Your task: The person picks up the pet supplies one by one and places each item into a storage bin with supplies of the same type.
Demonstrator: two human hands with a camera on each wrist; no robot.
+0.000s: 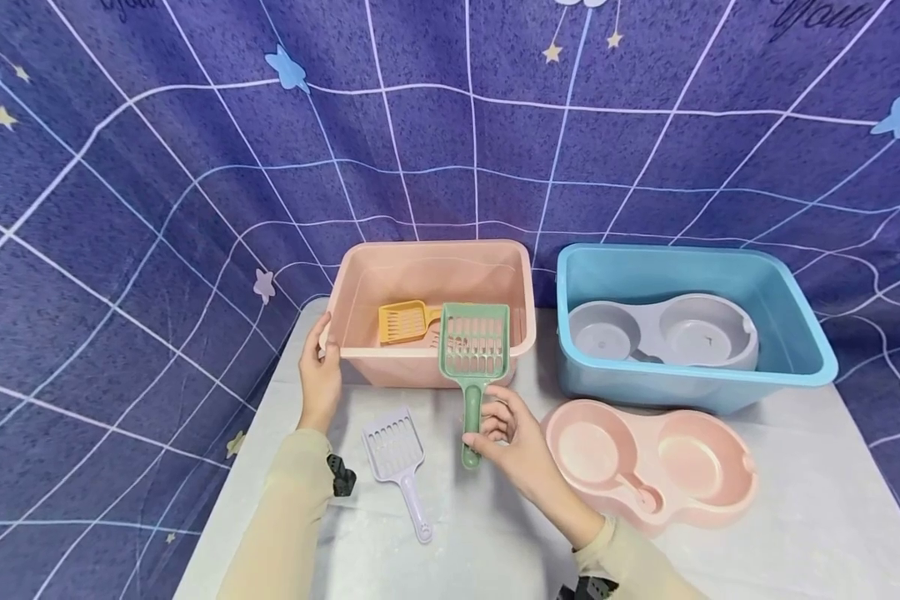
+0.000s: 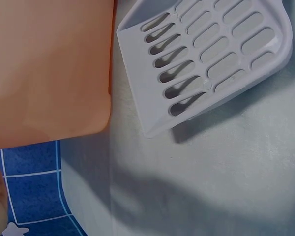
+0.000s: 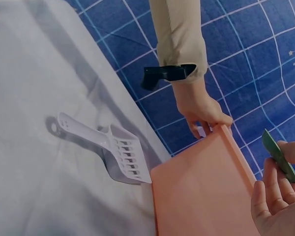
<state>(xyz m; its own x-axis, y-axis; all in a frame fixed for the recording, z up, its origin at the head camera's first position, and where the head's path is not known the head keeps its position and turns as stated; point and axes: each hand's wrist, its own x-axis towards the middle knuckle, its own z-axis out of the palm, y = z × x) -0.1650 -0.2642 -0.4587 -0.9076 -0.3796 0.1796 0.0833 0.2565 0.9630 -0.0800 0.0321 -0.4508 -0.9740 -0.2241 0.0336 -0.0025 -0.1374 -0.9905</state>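
My right hand [image 1: 517,442] pinches the handle of a green slotted scoop [image 1: 473,421], whose head is upright over the front rim of the pink bin [image 1: 420,367]. My left hand [image 1: 320,379] holds the left edge of that bin; the right wrist view also has this left hand [image 3: 201,108] at the rim. Inside the bin lies a yellow scoop [image 1: 402,322], with part of its handle hidden behind the green scoop. A lilac scoop [image 1: 393,446] rests on the table in front of the bin, and its slotted head [image 2: 206,54] fills the upper left wrist view.
A blue bin [image 1: 660,379] stands to the right with a grey double bowl [image 1: 648,321] inside. In front of it a pink double bowl [image 1: 648,433] sits on the white-covered table [image 1: 817,475]. A blue patterned cloth [image 1: 435,125] hangs behind and at the left.
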